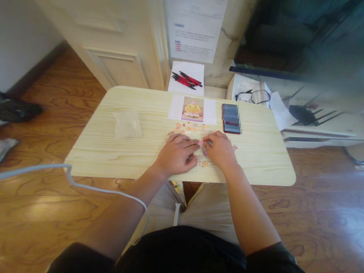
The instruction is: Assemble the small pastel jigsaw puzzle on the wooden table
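Small colourful puzzle pieces (187,127) lie in a loose patch near the middle of the table, partly covered by my hands. My left hand (177,154) rests over the left side of the patch, its fingers stretched to the right and the thumb apart. Facing it, my right hand (221,149) has thumb and fingers pinched together at the pieces, on what looks like a puzzle piece; the fingers mostly hide it. Just beyond the patch lies a printed picture (193,109) of a yellow cartoon figure on white paper.
A phone (231,119) lies right of the picture, and a clear plastic bag (128,125) lies on the left of the table (257,161). Red and black pens (186,80) sit on a white surface behind. A pale cable (99,188) crosses over my left forearm.
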Motion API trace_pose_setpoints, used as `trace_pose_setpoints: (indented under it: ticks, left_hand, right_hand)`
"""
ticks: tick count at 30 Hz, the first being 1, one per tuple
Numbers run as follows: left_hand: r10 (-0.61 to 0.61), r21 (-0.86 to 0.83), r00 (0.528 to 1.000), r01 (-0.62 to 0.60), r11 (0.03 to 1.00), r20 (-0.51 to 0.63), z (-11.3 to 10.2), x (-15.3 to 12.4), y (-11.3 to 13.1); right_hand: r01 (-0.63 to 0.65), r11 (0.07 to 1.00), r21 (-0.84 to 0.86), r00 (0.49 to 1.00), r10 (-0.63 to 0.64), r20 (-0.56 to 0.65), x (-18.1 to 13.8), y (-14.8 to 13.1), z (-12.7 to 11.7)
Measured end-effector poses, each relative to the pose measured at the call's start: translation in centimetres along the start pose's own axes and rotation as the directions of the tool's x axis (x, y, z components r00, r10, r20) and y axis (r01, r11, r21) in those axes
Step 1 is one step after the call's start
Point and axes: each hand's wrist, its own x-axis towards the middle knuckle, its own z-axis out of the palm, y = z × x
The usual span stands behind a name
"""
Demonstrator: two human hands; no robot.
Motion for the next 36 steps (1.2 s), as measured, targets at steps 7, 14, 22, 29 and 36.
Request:
trace_pose_setpoints:
  ticks: [7,14,22,29,36]
  left_hand:
    - [0.009,0.0,1.0,-0.009,1.0,-0.008,0.15,-0.1,-0.08]
    - [0.011,0.001,1.0,-0.011,1.0,-0.003,0.09,-0.13,-0.16]
    - [0.012,0.003,1.0,-0.012,1.0,-0.015,0.15,-0.11,-0.12]
    - [0.013,0.002,1.0,-0.013,1.0,-0.019,0.2,-0.14,-0.16]
    - [0.005,0.002,1.0,-0.005,1.0,-0.024,0.15,-0.25,-0.15]
  right_hand:
    - [0.022,0.998,0.056,1.0,-0.021,-0.012,-0.21,0.02,-0.02]
    - [0.086,0.991,0.098,0.996,-0.085,-0.012,0.01,0.57,0.36]
    - [0.103,0.988,0.119,0.994,-0.1,-0.032,0.11,0.61,0.4]
    - [0.043,0.997,0.06,0.999,-0.041,-0.029,-0.11,0.38,0.32]
    - [0.037,0.997,0.066,0.999,-0.035,-0.034,-0.3,0.53,0.38]
